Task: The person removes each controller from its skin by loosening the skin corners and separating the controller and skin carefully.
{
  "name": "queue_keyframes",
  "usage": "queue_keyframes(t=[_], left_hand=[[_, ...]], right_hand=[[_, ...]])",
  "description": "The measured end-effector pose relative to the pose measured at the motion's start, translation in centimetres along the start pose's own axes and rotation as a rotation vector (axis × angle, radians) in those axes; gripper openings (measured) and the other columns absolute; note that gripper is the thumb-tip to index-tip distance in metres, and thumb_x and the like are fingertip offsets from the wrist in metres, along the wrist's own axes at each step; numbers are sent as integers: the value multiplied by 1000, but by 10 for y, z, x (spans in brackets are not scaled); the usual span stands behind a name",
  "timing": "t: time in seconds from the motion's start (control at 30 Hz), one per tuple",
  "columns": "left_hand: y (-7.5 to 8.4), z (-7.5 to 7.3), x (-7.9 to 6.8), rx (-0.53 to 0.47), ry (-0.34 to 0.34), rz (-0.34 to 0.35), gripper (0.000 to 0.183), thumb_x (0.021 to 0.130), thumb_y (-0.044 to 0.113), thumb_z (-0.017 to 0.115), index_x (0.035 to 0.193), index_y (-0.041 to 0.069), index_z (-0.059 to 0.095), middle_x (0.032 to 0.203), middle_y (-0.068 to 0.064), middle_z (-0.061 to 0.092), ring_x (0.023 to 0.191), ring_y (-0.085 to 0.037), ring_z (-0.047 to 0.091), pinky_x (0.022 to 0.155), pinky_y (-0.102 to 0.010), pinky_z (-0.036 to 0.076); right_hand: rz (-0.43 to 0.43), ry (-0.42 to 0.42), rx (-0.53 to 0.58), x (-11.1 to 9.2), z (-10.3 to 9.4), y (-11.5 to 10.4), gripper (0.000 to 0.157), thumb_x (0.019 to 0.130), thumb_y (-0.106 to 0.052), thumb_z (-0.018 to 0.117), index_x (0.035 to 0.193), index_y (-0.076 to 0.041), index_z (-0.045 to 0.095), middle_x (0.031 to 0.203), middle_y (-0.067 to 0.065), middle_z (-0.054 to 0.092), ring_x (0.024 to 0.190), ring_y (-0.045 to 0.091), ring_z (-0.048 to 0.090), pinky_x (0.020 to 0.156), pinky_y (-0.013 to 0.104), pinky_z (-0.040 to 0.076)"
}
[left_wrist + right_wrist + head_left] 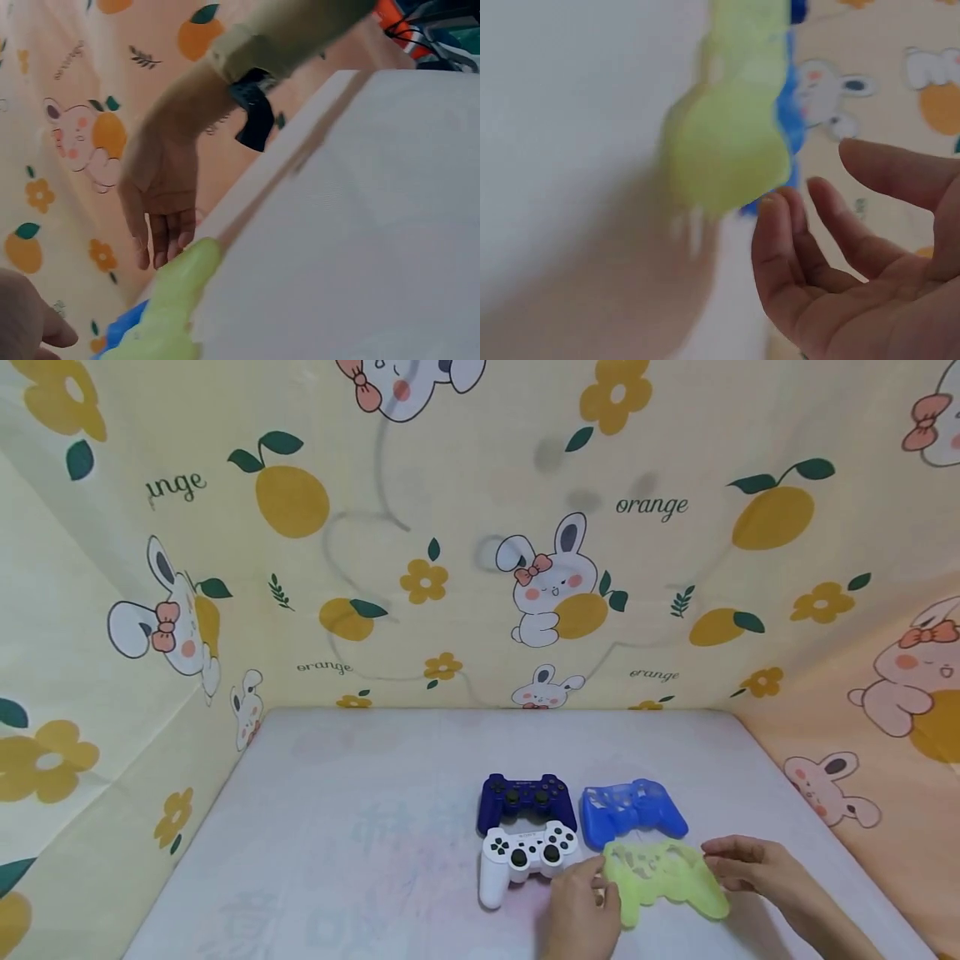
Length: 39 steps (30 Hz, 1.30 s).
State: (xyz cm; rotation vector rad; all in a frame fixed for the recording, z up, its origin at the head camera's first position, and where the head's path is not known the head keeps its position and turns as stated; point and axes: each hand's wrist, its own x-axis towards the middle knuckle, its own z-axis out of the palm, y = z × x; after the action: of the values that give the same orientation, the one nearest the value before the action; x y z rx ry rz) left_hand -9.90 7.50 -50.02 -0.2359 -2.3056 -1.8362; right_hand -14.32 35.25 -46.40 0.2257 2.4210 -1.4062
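Note:
A yellow-green silicone controller cover lies on the table, limp and with cut-out holes. My left hand is at its left side, fingers slightly bent; whether the fingertips touch it I cannot tell. At the cover's right edge hovers my right hand, its fingers loosely bent and holding nothing. The right wrist view shows these fingers beside the rounded end of the cover. To the left sits a white game controller, close to my left hand. Behind it is a dark blue controller.
A blue silicone cover lies just behind the yellow-green one, beside the dark blue controller. The white tabletop extends to the left. Printed cloth walls with rabbits and oranges rise at the back and sides.

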Motion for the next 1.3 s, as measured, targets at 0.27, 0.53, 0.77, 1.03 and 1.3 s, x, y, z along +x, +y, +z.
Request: queue_keyframes(t=[0.27, 0.53, 0.77, 1.03, 1.3], left_hand=[[3, -26, 9, -212, -62, -22, 26, 86, -6, 67, 112, -4, 67, 100, -5, 69, 86, -10, 68, 75, -17, 52], [8, -53, 20, -243, -15, -37, 25, 87, -5, 68, 112, -2, 68, 100, -6, 70, 92, -20, 68, 78, -22, 53], [10, -78, 25, -175, 45, -4, 25, 86, -1, 70, 111, -1, 69, 99, -4, 71, 93, -20, 69, 78, -25, 54], [3, -109, 31, -132, 115, -21, 27, 84, 5, 76, 110, 2, 70, 99, -1, 71, 91, -19, 69, 77, -29, 55], [-17, -133, 36, -47, 140, -109, 33, 80, 14, 82, 111, 5, 71, 101, -5, 72, 95, -26, 68, 76, -25, 54]], right_hand=[[-67, 95, -53, -17, 28, -33, 42, 96, -24, 65, 123, 9, 60, 114, 16, 66, 97, 24, 63, 79, 38, 54], [-193, -74, 139, -27, 59, -56, 44, 98, -20, 62, 127, 12, 55, 124, 23, 61, 105, 28, 62, 84, 41, 53], [-224, -127, 226, -27, 93, -69, 42, 98, -18, 62, 126, 13, 54, 118, 20, 64, 104, 28, 62, 85, 40, 53], [-262, -105, 225, -12, 117, -85, 40, 94, -18, 68, 120, 11, 60, 114, 20, 66, 104, 32, 63, 84, 38, 54], [-287, -40, 184, -3, 126, -89, 38, 91, -12, 71, 117, 14, 61, 110, 22, 67, 98, 32, 65, 82, 38, 54]])
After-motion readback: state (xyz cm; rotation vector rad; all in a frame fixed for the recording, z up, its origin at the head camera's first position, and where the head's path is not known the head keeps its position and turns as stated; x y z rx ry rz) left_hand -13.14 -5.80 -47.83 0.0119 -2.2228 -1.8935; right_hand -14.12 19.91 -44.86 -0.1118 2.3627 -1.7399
